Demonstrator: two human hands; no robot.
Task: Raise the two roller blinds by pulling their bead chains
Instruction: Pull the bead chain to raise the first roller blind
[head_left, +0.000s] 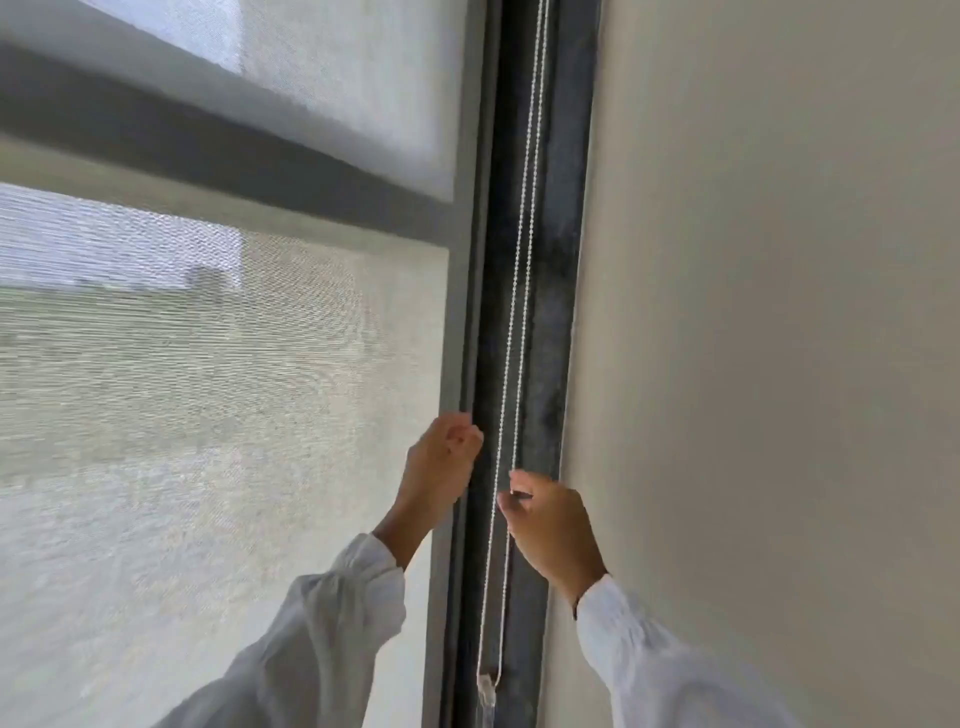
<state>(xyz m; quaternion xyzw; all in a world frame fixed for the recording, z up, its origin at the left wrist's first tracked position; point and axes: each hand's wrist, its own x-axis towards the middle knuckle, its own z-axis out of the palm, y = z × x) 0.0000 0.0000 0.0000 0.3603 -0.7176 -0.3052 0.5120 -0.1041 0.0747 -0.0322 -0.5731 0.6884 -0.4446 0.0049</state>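
A white bead chain (521, 291) hangs as a loop of two strands down the dark channel of the window frame (540, 312), ending in a small clear weight (487, 693) well below both hands. The right hand (553, 525) pinches the right-hand strand between thumb and forefinger, fingers curled closed on it, with the strand running taut above the pinch. The left strand passes just left of that hand, free of it.

The left hand (441, 467) sits higher and to the left of the right hand, loosely curled with fingertips near the frame's edge; whether it holds a chain cannot be told, as nothing clear shows between its fingers. Both arms wear white sleeves (332, 634).

Left of the left hand, the translucent mesh roller blind (208, 389) covers the glass, with a blurred outdoor view showing through. Above the hands a grey horizontal frame bar (208, 150) shows through the fabric. Right of the right hand stands a plain beige wall (779, 338), just beside the knuckles.
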